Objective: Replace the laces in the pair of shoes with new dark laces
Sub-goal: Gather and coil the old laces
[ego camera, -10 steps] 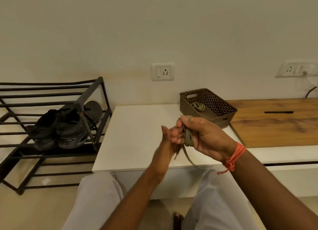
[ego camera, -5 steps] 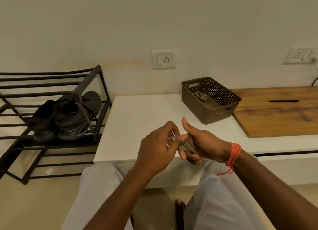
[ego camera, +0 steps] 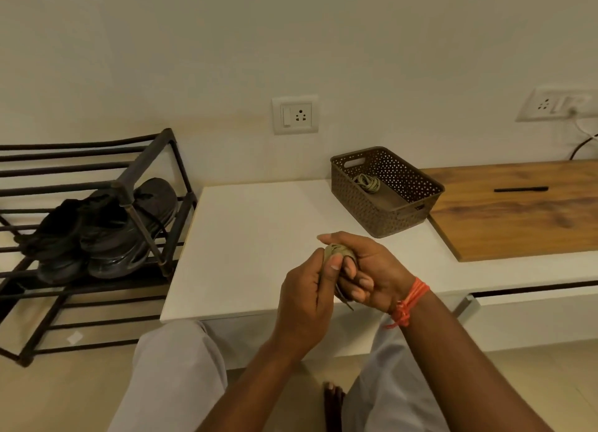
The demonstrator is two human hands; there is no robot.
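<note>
above a white table (ego camera: 246,237) by a socketed wall, left hand (ego camera: 307,299) and right hand (ego camera: 372,269) grip a coiled lace (ego camera: 338,252).

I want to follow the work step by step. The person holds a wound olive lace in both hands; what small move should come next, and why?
Probably the right hand should carry the wound lace to the brown basket and drop it in. The lace looks almost fully coiled, with only a short end hanging below, pinched by the left hand, and a similar coiled lace already lies in that basket.
</note>
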